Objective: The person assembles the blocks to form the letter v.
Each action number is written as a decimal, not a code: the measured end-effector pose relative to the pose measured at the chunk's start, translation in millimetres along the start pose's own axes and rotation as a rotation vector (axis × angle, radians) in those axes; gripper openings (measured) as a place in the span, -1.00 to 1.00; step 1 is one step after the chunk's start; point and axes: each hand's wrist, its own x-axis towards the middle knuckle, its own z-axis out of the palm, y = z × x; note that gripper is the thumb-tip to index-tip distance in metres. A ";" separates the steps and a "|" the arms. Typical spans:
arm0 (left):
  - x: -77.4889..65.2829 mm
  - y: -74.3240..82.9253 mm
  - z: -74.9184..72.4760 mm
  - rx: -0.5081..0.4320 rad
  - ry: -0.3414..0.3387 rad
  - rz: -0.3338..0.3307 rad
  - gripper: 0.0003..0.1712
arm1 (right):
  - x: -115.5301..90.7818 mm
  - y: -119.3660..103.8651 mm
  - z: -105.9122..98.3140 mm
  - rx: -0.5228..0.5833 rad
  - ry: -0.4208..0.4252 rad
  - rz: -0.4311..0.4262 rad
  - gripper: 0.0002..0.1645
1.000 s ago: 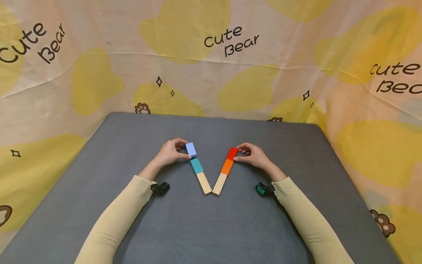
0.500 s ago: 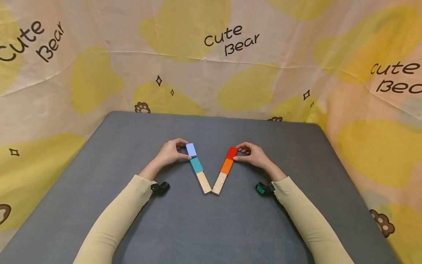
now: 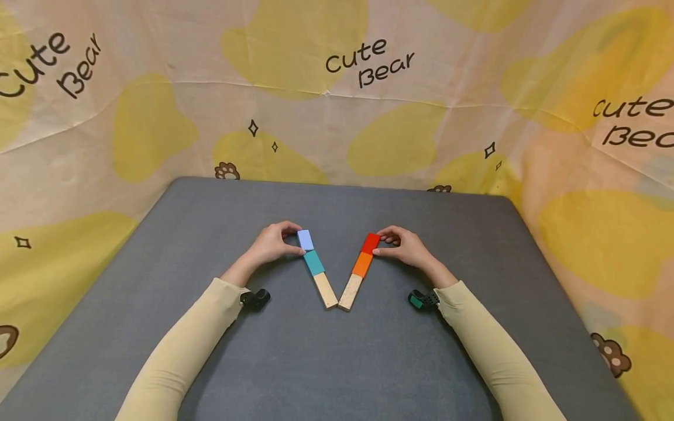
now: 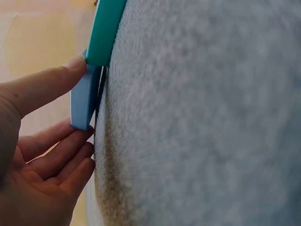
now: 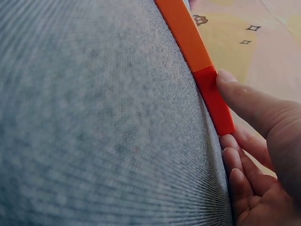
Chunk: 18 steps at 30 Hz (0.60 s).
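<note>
Small flat blocks form a V on the table. Its left arm runs from a light blue block (image 3: 305, 240) through a teal block (image 3: 314, 263) to a bare wooden block (image 3: 326, 290). My left hand (image 3: 271, 242) pinches the light blue block at its ends, thumb near the teal block; in the left wrist view that blue block (image 4: 84, 99) sits at a slight angle to the teal one. The right arm has a red block (image 3: 371, 243), an orange block (image 3: 361, 265) and another wooden block (image 3: 350, 292). My right hand (image 3: 406, 247) holds the red block between thumb and fingers.
The grey table (image 3: 337, 362) extends around the blocks on every side. Behind and beside it hangs a patterned yellow-and-cream cloth (image 3: 295, 58). Dark bands (image 3: 255, 299) with cameras sit at both wrists, beside the cream sleeves (image 3: 179, 351).
The light blue block has come slightly nearer the teal block, and the gap between them has narrowed. My right hand and the red block stay put.
</note>
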 end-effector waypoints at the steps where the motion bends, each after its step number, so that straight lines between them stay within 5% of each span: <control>1: 0.1 0.1 -0.3 0.006 -0.004 0.005 -0.31 | 0.1 0.0 0.0 0.001 0.002 0.003 -0.39; 18: -1.2 0.5 -2.4 0.047 -0.032 0.026 -0.31 | 0.6 -1.4 0.8 -0.007 0.005 0.005 -0.36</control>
